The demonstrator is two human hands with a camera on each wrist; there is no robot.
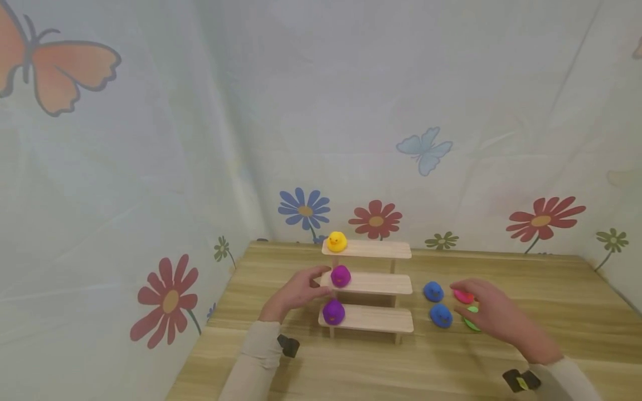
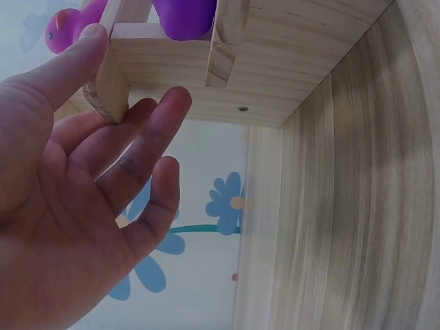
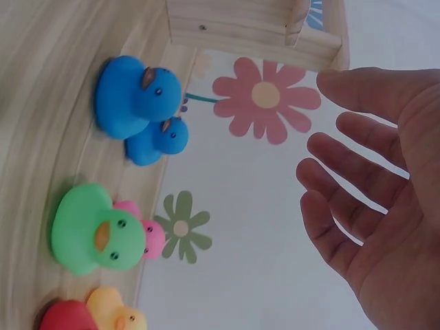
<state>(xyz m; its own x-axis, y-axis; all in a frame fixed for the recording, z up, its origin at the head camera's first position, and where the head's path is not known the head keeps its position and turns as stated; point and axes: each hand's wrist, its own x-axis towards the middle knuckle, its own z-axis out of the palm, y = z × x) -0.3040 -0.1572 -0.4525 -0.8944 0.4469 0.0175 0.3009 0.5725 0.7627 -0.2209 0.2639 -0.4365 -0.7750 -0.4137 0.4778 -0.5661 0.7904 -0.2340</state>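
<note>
A three-tier wooden shelf [image 1: 373, 283] stands on the table, with a yellow rubber duck [image 1: 337, 241] on top, a magenta duck [image 1: 340, 276] in the middle and a purple duck [image 1: 333, 312] on the lowest tier, all at the left ends. My left hand [image 1: 300, 288] is at the middle tier's left end, thumb and fingers spread about the board; firm contact is unclear. To the right, my right hand [image 1: 494, 312] hovers with fingers loosely bent, holding nothing. It partly covers a pink duck [image 1: 463, 296] and a green duck [image 1: 471, 318].
Two blue ducks [image 1: 441, 315] sit between the shelf and my right hand. The right wrist view also has a red duck [image 3: 69, 316] and another yellow duck [image 3: 115, 313]. A flower-printed curtain [image 1: 321, 111] hangs behind the wooden table [image 1: 401, 373] and along its left side.
</note>
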